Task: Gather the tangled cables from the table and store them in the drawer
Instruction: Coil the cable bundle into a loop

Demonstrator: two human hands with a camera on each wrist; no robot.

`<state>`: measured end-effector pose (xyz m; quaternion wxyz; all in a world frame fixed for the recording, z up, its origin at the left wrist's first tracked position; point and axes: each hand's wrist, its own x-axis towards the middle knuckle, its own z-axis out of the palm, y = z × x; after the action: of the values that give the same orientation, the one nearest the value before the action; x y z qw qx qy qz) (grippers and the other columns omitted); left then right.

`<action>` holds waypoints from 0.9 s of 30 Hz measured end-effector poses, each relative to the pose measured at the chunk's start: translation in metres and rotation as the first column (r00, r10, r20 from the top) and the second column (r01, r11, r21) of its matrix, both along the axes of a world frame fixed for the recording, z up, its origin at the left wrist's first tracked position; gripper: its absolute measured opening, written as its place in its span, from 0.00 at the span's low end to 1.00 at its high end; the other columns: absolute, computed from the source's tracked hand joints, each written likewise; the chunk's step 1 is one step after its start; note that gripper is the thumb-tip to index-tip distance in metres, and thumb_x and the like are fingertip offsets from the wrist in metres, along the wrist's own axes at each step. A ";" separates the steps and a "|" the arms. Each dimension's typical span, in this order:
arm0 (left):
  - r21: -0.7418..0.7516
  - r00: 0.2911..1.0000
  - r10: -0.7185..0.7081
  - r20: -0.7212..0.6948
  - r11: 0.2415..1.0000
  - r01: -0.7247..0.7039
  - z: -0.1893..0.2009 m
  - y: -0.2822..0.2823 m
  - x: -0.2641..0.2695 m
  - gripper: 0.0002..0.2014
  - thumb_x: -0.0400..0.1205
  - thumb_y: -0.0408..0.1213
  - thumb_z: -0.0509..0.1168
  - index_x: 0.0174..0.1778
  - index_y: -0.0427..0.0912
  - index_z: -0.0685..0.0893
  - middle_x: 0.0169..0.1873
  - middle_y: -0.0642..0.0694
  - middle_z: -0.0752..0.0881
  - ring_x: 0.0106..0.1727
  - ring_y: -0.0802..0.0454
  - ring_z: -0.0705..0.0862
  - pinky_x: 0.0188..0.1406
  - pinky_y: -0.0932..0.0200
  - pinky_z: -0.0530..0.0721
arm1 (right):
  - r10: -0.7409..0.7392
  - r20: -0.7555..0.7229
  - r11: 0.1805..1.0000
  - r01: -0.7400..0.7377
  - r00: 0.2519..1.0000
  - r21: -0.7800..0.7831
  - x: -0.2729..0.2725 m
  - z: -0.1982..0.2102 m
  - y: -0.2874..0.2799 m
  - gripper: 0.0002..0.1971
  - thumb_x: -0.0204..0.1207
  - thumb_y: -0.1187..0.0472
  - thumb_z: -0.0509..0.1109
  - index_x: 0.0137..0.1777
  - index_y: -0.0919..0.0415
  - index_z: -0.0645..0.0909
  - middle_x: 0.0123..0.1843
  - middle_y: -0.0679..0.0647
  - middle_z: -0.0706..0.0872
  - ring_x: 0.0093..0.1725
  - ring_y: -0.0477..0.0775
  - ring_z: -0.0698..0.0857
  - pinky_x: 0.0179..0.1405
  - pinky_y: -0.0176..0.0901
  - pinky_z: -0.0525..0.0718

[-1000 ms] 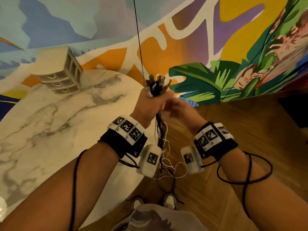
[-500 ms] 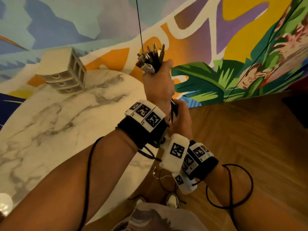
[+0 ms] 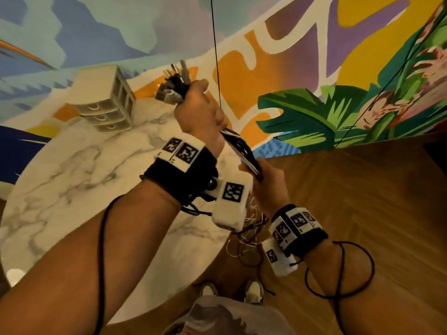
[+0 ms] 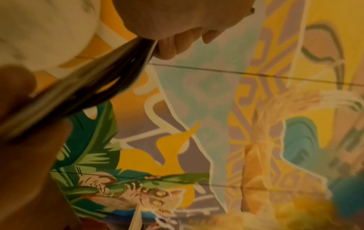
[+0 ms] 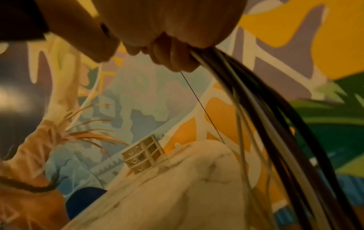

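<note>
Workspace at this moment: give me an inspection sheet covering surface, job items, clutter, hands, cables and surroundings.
Surface: round marble table, bare where visible.
Job's things: cable bundle held off the table, plug ends sticking up; drawer unit at the table's far edge, its three drawers look closed.
Clutter: nothing seen.
Grippers: left hand grips the bundle just under the plugs; right hand grips it lower down.
Cables: bundle runs taut between the hands; loose ends hang tangled below the right hand. Black rig leads loop round both forearms.
Surroundings: painted mural wall, wooden floor, the person's shoes.
</note>
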<state>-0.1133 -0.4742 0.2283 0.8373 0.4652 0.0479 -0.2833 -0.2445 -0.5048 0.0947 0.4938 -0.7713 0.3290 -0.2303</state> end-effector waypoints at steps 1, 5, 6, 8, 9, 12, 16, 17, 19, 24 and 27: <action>0.014 0.999 0.004 -0.039 1.000 -0.003 -0.008 0.007 0.009 0.24 0.80 0.34 0.62 0.21 0.49 0.59 0.12 0.52 0.56 0.11 0.54 0.54 0.15 0.70 0.54 | 0.057 -0.060 0.994 -0.062 0.997 -0.094 -0.004 0.000 -0.001 0.13 0.77 0.46 0.67 0.39 0.55 0.76 0.29 0.46 0.81 0.27 0.46 0.79 0.28 0.43 0.77; 0.024 0.991 -0.015 -0.135 1.000 0.018 -0.025 0.020 0.027 0.24 0.80 0.37 0.62 0.22 0.50 0.57 0.14 0.53 0.55 0.14 0.55 0.52 0.15 0.68 0.52 | 0.192 -0.124 0.966 -0.210 0.973 -0.152 -0.013 0.001 -0.005 0.29 0.76 0.32 0.56 0.31 0.59 0.73 0.23 0.52 0.72 0.21 0.44 0.66 0.22 0.46 0.64; -0.017 0.989 -0.066 -0.134 0.998 0.064 -0.024 0.023 0.028 0.25 0.81 0.38 0.61 0.21 0.50 0.56 0.13 0.53 0.55 0.14 0.55 0.51 0.15 0.68 0.51 | 0.227 -0.098 0.969 -0.235 0.969 -0.078 -0.014 0.006 -0.006 0.27 0.76 0.33 0.56 0.29 0.56 0.70 0.23 0.50 0.70 0.20 0.43 0.65 0.23 0.44 0.62; -0.116 0.976 -0.204 -0.073 0.974 0.195 -0.022 0.028 0.029 0.26 0.83 0.41 0.60 0.21 0.50 0.54 0.12 0.53 0.55 0.14 0.55 0.50 0.14 0.67 0.51 | 0.263 -0.033 0.957 -0.256 0.964 0.139 -0.016 0.018 -0.009 0.22 0.75 0.38 0.55 0.28 0.53 0.68 0.23 0.47 0.66 0.20 0.41 0.62 0.22 0.39 0.61; -0.159 0.958 -0.286 -0.013 0.946 0.281 -0.020 0.031 0.028 0.27 0.84 0.43 0.59 0.21 0.50 0.53 0.11 0.53 0.55 0.14 0.55 0.49 0.14 0.67 0.50 | 0.279 0.004 0.925 -0.270 0.960 0.269 -0.018 0.023 -0.012 0.22 0.76 0.39 0.55 0.28 0.53 0.68 0.23 0.47 0.65 0.20 0.43 0.62 0.21 0.38 0.61; -0.226 0.826 -0.520 0.217 0.796 0.561 -0.013 0.039 0.028 0.27 0.86 0.46 0.52 0.20 0.49 0.52 0.10 0.52 0.55 0.12 0.55 0.49 0.15 0.68 0.48 | 0.293 0.123 0.764 -0.309 0.948 0.567 -0.021 0.030 -0.023 0.24 0.79 0.39 0.57 0.25 0.51 0.66 0.23 0.47 0.61 0.21 0.46 0.56 0.20 0.40 0.53; -0.145 0.565 -0.738 0.369 0.555 0.819 -0.008 0.053 0.031 0.28 0.80 0.50 0.62 0.19 0.48 0.56 0.12 0.52 0.55 0.12 0.55 0.51 0.15 0.68 0.50 | 0.290 0.163 0.600 -0.312 0.943 0.737 -0.021 0.030 -0.017 0.22 0.75 0.41 0.58 0.23 0.51 0.65 0.21 0.45 0.61 0.19 0.45 0.55 0.22 0.42 0.47; -0.093 0.500 -0.778 0.380 0.506 0.858 -0.009 0.055 0.031 0.28 0.76 0.51 0.68 0.18 0.48 0.58 0.12 0.52 0.57 0.12 0.56 0.52 0.15 0.68 0.52 | 0.284 0.169 0.577 -0.309 0.944 0.756 -0.021 0.030 -0.016 0.23 0.76 0.40 0.59 0.23 0.51 0.65 0.20 0.45 0.61 0.18 0.44 0.55 0.22 0.41 0.46; 0.063 0.370 -0.844 0.388 0.425 0.903 -0.009 0.059 0.025 0.25 0.67 0.53 0.76 0.17 0.49 0.67 0.12 0.56 0.61 0.11 0.59 0.57 0.15 0.71 0.56 | 0.268 0.165 0.554 -0.292 0.949 0.779 -0.020 0.027 -0.018 0.24 0.76 0.39 0.60 0.23 0.51 0.65 0.19 0.44 0.61 0.17 0.44 0.55 0.22 0.39 0.47; 0.155 0.472 -0.803 0.364 0.552 0.819 -0.006 0.067 0.016 0.22 0.71 0.45 0.73 0.17 0.49 0.69 0.12 0.56 0.62 0.12 0.59 0.57 0.16 0.68 0.55 | 0.340 0.118 0.623 -0.317 0.933 0.715 -0.017 0.029 -0.019 0.23 0.72 0.38 0.63 0.25 0.53 0.71 0.20 0.46 0.63 0.18 0.45 0.57 0.19 0.37 0.52; -0.011 0.765 -0.588 0.261 0.791 0.612 -0.008 0.058 0.022 0.26 0.81 0.43 0.61 0.18 0.49 0.58 0.11 0.53 0.57 0.13 0.56 0.52 0.17 0.61 0.48 | 0.378 0.000 0.816 -0.333 0.926 0.471 -0.011 0.028 -0.014 0.21 0.77 0.41 0.61 0.40 0.60 0.80 0.26 0.50 0.73 0.23 0.49 0.69 0.23 0.41 0.68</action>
<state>-0.0914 -0.4160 0.2203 0.7231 0.4467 -0.2200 -0.4788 -0.2558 -0.5191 0.1226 0.6817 -0.6885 0.2470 -0.0126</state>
